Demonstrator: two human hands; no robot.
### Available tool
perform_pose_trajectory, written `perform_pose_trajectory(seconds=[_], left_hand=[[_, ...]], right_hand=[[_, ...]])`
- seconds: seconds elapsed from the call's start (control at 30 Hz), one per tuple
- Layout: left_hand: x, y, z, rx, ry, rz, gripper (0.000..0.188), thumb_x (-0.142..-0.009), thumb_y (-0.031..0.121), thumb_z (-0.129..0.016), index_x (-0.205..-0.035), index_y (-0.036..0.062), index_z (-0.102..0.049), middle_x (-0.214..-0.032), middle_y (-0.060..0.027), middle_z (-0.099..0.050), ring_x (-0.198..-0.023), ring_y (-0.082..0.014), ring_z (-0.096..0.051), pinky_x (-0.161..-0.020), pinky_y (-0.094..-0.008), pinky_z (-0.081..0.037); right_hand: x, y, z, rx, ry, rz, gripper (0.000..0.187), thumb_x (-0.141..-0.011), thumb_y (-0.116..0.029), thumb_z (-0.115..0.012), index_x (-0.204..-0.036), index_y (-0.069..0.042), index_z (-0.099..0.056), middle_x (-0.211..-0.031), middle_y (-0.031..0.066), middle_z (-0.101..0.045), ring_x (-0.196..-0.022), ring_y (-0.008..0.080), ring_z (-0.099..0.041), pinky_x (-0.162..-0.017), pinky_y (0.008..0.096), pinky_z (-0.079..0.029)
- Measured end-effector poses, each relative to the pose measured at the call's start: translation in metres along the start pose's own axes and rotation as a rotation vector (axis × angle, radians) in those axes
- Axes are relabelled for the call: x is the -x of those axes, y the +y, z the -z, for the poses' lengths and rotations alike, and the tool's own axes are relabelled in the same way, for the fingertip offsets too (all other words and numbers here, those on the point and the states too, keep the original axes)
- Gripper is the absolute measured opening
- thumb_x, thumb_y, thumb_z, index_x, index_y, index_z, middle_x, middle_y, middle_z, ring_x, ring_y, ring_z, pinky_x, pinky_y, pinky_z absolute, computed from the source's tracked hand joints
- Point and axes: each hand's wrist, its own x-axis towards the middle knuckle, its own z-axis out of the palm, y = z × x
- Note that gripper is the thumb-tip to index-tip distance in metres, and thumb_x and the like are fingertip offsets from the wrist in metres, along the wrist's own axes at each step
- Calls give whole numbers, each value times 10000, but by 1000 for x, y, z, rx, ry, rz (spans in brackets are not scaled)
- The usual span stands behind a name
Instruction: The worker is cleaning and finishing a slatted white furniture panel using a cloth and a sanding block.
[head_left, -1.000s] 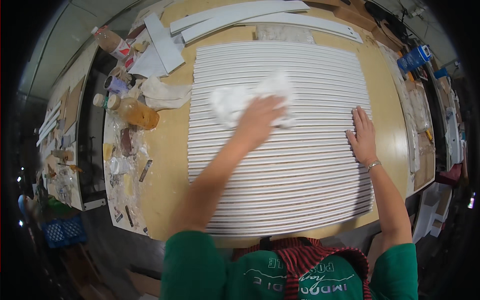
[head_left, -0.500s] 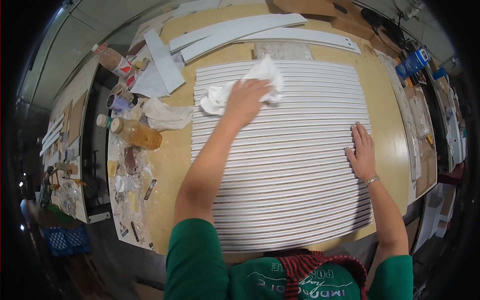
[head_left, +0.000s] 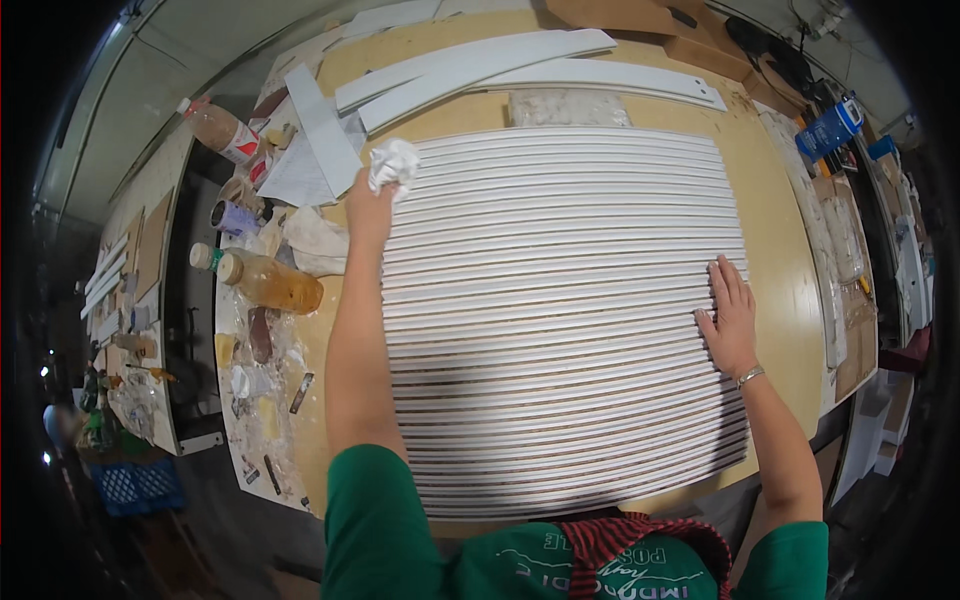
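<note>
1. At the far left, a side bench (head_left: 150,400) carries mixed clutter, and a blue crate (head_left: 138,488) sits below it
2. Along the left side of the worktable (head_left: 790,330) stand or lie a red-labelled bottle (head_left: 222,132), a purple-sided can (head_left: 232,218) and, nearer the person, a bottle of amber liquid (head_left: 285,287) lying tilted, its cap pointing left
3. Just right of these, a limp beige cloth (head_left: 314,240) lies beside the left forearm, with a narrow white board (head_left: 323,130) above it
4. The left hand (head_left: 370,210) is closed around a crumpled white cloth (head_left: 395,165); the wad bulges out past the fingers, on the upper right side of the grip, at the upper left corner of the panel, and whether it touches the panel I cannot tell
5. The ribbed white panel (head_left: 560,300) lies flat between the two hands, its ridges running left to right
6. The right hand (head_left: 733,320) rests on the panel's right edge, fingers extended, thumb spread toward the middle, gripping nothing
7. At the far right, a blue bottle (head_left: 828,132) lies beyond the panel
</note>
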Motion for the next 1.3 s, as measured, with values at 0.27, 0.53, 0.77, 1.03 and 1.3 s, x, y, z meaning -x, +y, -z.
perform_pose_trajectory(seconds=[0.27,0.53,0.77,1.03,1.3], left_hand=[[-43,8,-9,370,-64,262,337,-866,222,-694,-1078,-31,-626,-949,-211,-676,-883,-309,-653,-807,-401,-501],[-56,-64,-10,637,243,562,443,-840,308,-730,-1060,-62,-627,-922,-240,-676,-887,-380,-661,-819,-444,-503],[-55,-32,-8,-29,28,354,466,-866,316,-700,-1106,-70,-600,-1044,-284,-662,-977,-406,-641,-863,-459,-481],[-27,5,9,-330,-102,262,507,-917,432,-586,-1180,-2,-572,-1054,-288,-662,-1034,-448,-630,-870,-499,-481],[14,85,-44,-366,-32,-252,214,-843,49,-549,-1009,-42,-648,-998,-230,-609,-972,-408,-581,-859,-490,-461]], right_hand=[[-2,-4,4,-9,-8,-11,724,-868,-281,-623,-1500,-80,-334,-1582,113,-274,-1447,313,-255,-1174,481,-192],[-5,-7,1,-36,12,9,731,-862,-286,-627,-1501,-85,-333,-1582,111,-276,-1441,315,-269,-1176,482,-189],[-2,-7,4,-28,-3,-10,745,-862,-295,-630,-1512,-103,-319,-1590,98,-266,-1453,305,-251,-1176,483,-188],[0,-4,3,-18,26,-2,737,-868,-302,-630,-1509,-105,-326,-1587,95,-273,-1448,305,-259,-1175,479,-197],[1,-4,6,-31,31,-6,727,-878,-329,-617,-1511,-118,-328,-1590,84,-270,-1455,296,-254,-1178,490,-191]])
